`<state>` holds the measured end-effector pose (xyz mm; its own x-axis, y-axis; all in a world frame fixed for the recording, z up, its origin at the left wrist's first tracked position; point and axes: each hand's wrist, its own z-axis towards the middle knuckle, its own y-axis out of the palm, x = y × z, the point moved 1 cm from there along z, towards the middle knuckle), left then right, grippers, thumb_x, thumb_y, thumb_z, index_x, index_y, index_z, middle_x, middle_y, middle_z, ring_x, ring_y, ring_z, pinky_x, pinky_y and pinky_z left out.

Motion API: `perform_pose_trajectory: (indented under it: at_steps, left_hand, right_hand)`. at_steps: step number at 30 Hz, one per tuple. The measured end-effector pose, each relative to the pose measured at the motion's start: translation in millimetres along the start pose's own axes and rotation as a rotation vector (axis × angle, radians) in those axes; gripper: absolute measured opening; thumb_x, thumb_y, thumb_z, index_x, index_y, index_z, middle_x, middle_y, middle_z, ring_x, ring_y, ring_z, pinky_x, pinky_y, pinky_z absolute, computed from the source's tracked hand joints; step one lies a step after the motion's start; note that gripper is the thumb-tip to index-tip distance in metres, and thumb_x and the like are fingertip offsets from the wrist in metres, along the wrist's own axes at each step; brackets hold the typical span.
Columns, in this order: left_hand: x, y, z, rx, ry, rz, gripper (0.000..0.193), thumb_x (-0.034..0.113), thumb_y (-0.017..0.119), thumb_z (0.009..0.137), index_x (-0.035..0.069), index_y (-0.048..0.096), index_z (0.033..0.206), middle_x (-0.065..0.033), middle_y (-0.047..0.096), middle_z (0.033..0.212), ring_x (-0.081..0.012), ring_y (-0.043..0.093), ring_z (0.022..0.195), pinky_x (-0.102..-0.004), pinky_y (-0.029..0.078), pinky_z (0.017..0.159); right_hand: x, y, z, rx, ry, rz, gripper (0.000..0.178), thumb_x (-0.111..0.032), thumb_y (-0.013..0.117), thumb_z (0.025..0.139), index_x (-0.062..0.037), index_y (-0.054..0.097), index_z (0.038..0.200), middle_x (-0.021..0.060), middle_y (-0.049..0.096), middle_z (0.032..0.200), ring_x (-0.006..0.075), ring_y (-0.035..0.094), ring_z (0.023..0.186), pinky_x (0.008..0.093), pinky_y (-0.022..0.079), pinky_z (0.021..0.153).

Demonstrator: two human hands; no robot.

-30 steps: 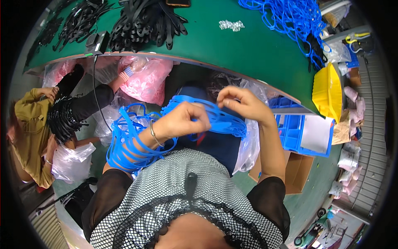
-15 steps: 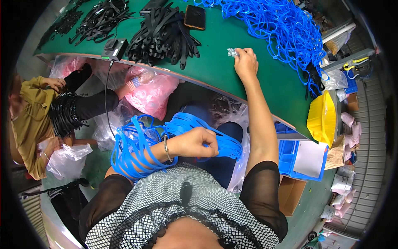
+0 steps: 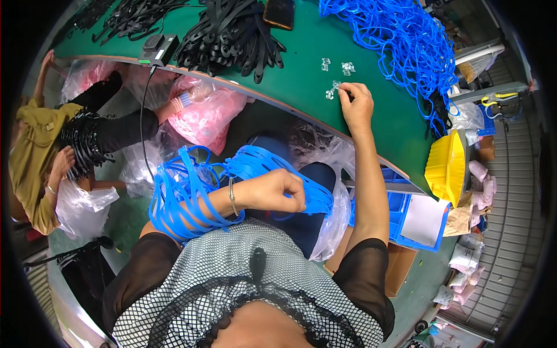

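With fingertips of the right hand (image 3: 357, 107) drawn narrow beside clear clips (image 3: 329, 94) on the green table (image 3: 316, 35), probably left loose for easy picking; cannot tell whether pinching one. With left hand (image 3: 278, 191) curled, grip hidden, wearing blue straps (image 3: 181, 203) round the forearm (image 3: 218, 203), likely for order.

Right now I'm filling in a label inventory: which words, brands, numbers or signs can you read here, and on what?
None can be read.
Green mark on the black corded device: too small.
White packages at the right: markings too small and blurred.
Blue straps and clear plastic pieces by the right hand: no text visible.
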<state>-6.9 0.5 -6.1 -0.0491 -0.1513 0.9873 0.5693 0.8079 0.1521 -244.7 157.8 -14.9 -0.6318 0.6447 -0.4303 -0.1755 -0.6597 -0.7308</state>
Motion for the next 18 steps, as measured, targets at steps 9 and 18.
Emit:
perform_pose_trajectory:
  at_steps: [9, 18]
  left_hand:
    - [-1.6, 0.3, -2.1, -0.004, 0.015, -0.001, 0.007, 0.005, 0.062, 0.075, 0.000, 0.067, 0.075, -0.0039, 0.059, 0.073, -0.0109, 0.056, 0.074, -0.0239, 0.045, 0.063]
    - [-1.9, -1.5, -2.8, 0.003, -0.003, -0.033, 0.007, 0.005, 0.062, 0.074, 0.000, 0.067, 0.075, -0.0044, 0.060, 0.076, -0.0111, 0.056, 0.074, -0.0239, 0.046, 0.064]
  right_hand:
    - [-37.7, -13.5, -0.8, -0.037, -0.238, -0.170, 0.013, -0.009, 0.065, 0.075, -0.0145, 0.068, 0.086, 0.0036, 0.061, 0.092, 0.0238, 0.055, 0.093, 0.0381, 0.042, 0.078]
    - [-41.3, -20.8, 3.5, -0.142, -0.276, -0.150, 0.008, -0.008, 0.064, 0.077, -0.0091, 0.066, 0.084, 0.0070, 0.064, 0.085, 0.0262, 0.061, 0.082, 0.0387, 0.044, 0.073]
